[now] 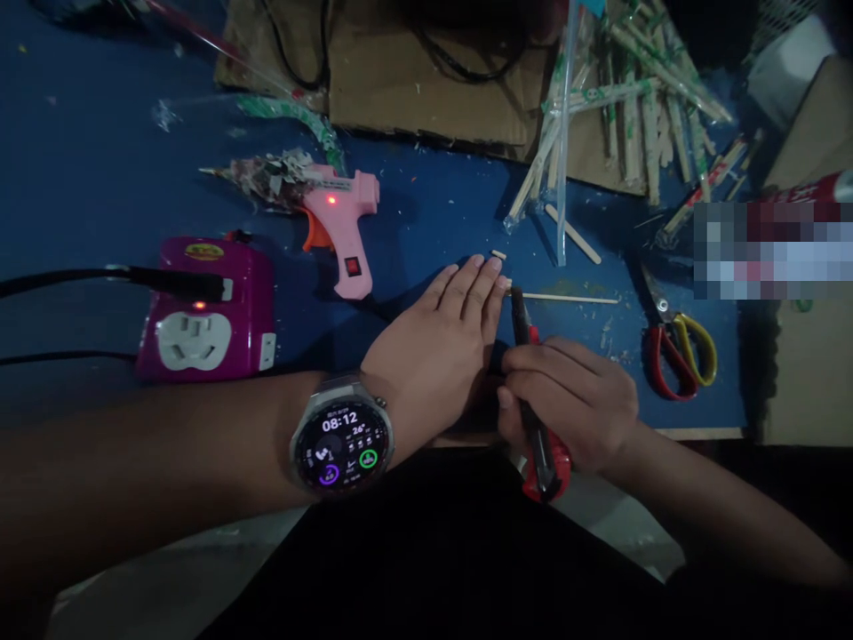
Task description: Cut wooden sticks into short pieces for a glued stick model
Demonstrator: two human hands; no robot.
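Observation:
My left hand lies flat on the blue tabletop, its fingers straight and close together. A smartwatch is on that wrist. Just beyond the fingertips is a short cut piece of wood. A thin wooden stick runs rightward from beside the left fingers; whether they press on its near end is hard to see. My right hand is closed round a red and black utility knife. The knife's dark front end points away from me and meets the wood beside the left fingertips.
To the left are a pink glue gun with its light on and a purple power socket. Scissors lie at the right. Wrapped wooden sticks lie on cardboard at the back. A loose craft stick is nearer.

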